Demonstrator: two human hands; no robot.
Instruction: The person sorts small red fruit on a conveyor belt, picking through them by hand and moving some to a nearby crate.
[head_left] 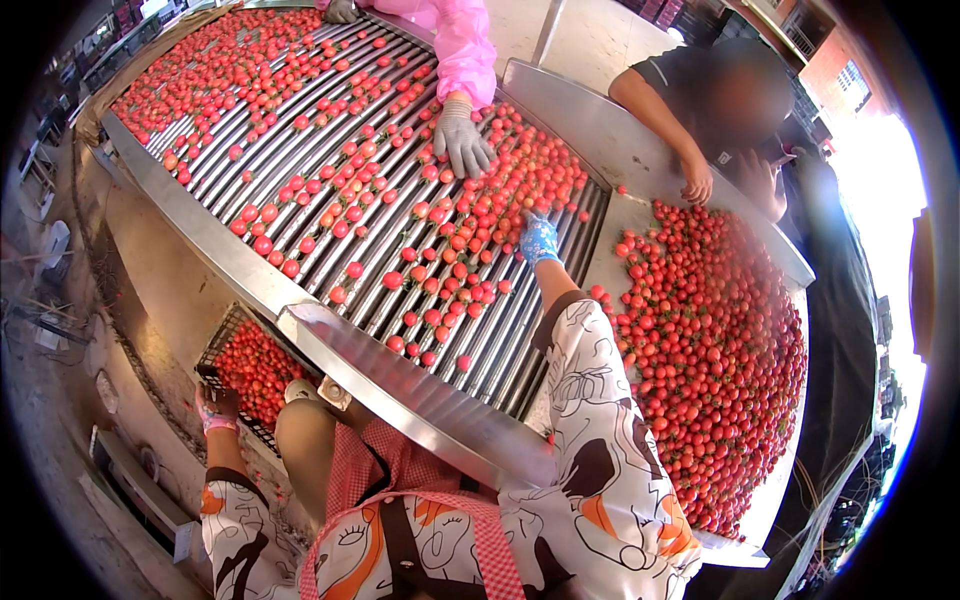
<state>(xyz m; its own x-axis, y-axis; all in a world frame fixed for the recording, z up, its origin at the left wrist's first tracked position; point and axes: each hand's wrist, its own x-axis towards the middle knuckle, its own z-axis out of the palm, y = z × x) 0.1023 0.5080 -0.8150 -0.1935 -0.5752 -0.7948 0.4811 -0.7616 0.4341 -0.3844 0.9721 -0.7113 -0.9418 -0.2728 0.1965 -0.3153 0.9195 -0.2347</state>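
Observation:
My right hand [539, 240], in a blue patterned glove, reaches forward over the metal roller table [420, 255]. Its fingers look stretched out, touching the near edge of a dense heap of small red tomatoes [530, 165], and no grip on one shows. Low at the left, my left hand [218, 408], in a glove with a pink cuff, is at the side of a black plastic crate [210, 352] of tomatoes. Its fingers are too dark and small to make out. Across the rollers, a co-worker's grey-gloved hand [463, 143] rests spread beside the same heap.
A large pile of tomatoes [705, 370] covers the metal tray at the right. A person in dark clothing leans over its far side, one bare hand [697, 183] at the rim. Raised metal edging [400, 390] runs between my body and the rollers. More tomatoes [220, 65] spread at the far left.

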